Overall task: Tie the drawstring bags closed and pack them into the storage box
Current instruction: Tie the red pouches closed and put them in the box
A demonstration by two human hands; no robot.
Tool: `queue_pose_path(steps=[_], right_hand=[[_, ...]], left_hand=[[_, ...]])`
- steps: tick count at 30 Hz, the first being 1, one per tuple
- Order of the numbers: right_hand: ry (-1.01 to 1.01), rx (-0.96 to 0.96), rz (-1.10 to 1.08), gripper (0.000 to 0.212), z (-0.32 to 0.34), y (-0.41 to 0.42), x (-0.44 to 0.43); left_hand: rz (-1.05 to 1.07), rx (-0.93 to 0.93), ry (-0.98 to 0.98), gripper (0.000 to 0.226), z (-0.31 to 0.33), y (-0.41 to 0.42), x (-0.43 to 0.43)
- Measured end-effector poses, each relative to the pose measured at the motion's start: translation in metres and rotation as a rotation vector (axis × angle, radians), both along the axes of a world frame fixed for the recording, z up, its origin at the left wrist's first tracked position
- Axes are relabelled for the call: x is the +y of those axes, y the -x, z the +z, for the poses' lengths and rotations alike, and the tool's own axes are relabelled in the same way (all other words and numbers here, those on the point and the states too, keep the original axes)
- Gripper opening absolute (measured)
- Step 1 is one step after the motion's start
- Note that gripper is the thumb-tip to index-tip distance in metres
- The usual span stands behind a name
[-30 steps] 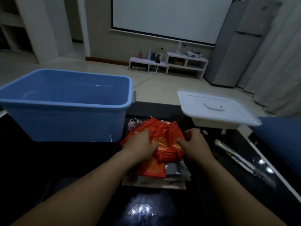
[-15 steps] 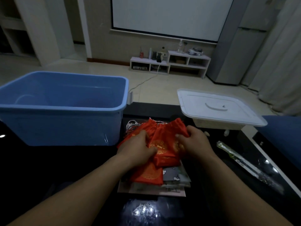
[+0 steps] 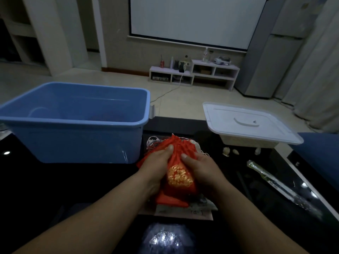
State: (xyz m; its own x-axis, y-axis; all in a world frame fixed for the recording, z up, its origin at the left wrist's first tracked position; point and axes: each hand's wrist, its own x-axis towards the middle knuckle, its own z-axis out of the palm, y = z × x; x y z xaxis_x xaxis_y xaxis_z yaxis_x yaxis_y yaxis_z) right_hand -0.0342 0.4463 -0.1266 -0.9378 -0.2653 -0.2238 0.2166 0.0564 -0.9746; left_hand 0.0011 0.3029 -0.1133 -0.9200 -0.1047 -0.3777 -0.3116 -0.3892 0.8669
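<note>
A red drawstring bag (image 3: 180,176) with gold embroidery is squeezed between both hands above a pile of flat bags (image 3: 183,202) on the dark table. My left hand (image 3: 157,164) grips its left side, thumb on the gathered neck. My right hand (image 3: 200,167) grips its right side, thumb pressed near the neck. White drawstrings (image 3: 153,140) trail from the pile's far end. The blue storage box (image 3: 77,123) stands open to the left; I cannot make out anything inside it.
A white lid (image 3: 247,121) rests on a white tub at the right. A long clear-wrapped stick (image 3: 280,187) lies on the table's right side. Small pale bits (image 3: 229,152) sit near the tub. A blue cushion edge (image 3: 319,153) is at far right.
Both hands have closed inward and bunched one red bag upright between them; earlier they lay spread on the flat pile. The bag's neck is now gathered.
</note>
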Motion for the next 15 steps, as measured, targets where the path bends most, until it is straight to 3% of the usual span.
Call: queue_pose_path(steps=[3,6,12,15], right_hand=[[0.005,-0.001,-0.009,0.020,-0.001,-0.001,-0.006],[0.079,-0.029,-0.104,0.035,-0.003,0.000,-0.009],[0.256,-0.187,-0.324,0.035,-0.004,0.009,-0.003],[0.213,-0.205,-0.407,0.038,-0.011,0.015,0.006]], left_hand=[[0.083,-0.024,-0.066,0.027,-0.003,0.007,-0.004],[0.083,0.008,0.000,0.023,-0.008,0.009,-0.002],[0.149,0.029,0.031,0.021,-0.016,0.017,0.005],[0.266,0.008,0.046,0.027,-0.027,0.023,0.002]])
